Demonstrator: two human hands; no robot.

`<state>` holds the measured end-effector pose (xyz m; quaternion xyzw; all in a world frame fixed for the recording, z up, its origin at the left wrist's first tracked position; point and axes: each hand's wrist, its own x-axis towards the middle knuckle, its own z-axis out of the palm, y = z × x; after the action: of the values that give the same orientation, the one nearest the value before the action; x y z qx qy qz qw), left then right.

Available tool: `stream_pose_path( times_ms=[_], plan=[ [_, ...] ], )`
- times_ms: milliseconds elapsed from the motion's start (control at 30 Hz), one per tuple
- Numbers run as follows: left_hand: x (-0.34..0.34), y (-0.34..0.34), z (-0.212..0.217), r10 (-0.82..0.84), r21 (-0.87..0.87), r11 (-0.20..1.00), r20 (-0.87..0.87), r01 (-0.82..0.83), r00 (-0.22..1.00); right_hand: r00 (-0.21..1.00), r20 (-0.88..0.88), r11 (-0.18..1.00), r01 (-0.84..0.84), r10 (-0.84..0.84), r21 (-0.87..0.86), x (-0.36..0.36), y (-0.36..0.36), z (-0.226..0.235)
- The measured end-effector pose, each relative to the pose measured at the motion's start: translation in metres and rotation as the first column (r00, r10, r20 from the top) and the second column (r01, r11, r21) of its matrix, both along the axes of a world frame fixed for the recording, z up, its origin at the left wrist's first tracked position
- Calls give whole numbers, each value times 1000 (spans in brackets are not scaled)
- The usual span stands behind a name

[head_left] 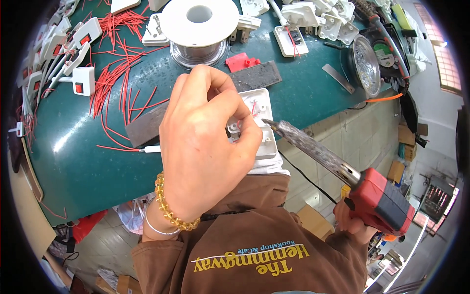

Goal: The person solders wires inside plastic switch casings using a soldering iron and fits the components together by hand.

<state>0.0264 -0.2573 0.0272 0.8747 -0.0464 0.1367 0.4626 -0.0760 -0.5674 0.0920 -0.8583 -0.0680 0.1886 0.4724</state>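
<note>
My left hand [208,120], with a beaded bracelet at the wrist, is over the near edge of the green table. Its thumb and index finger are pinched together; what they hold, if anything, is hidden. Just beyond the fingertips lies an open white plastic housing [263,98] with a short red wire inside. At lower right my right hand [348,220] is closed round the grip of a red and black soldering gun [379,198]. Its dark tip reaches the housing beside my left fingers. A white cable [152,149] with bared red wire ends comes out from behind my left hand.
Dark bars [257,76] lie across the table behind the housing. Beyond stand a solder spool [176,22] and a red plastic piece [240,62]. Loose red wires [110,88] and white switch units [84,78] fill the left. A metal bowl [374,83] and white housings [298,17] are at far right.
</note>
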Motion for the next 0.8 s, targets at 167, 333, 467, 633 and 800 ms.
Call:
stream_pose_path(
  times_ms=[167, 333, 467, 633, 800],
  plan=[
    [-2, -1, 3, 5, 10, 1000, -24, -5, 1000, 994, -85, 896, -27, 72, 443, 14, 1, -9],
    [-3, -1, 3, -3, 6, 1000, -48, 3, 999, 993, -43, 806, -61, 106, 589, 29, 9, -22],
    [-1, -1, 5, -4, -5, 1000, -67, 4, 998, 991, -58, 824, 133, -121, 551, 25, 20, -18],
    [-2, -1, 6, 16, -12, 1000, -52, -16, 999, 961, 13, 797, 222, -276, 562, 35, 28, -30],
    [-2, -1, 6, 25, -67, 997, -110, -33, 994, 822, 283, 803, 307, -494, 510, 70, 48, -44]
  ],
)
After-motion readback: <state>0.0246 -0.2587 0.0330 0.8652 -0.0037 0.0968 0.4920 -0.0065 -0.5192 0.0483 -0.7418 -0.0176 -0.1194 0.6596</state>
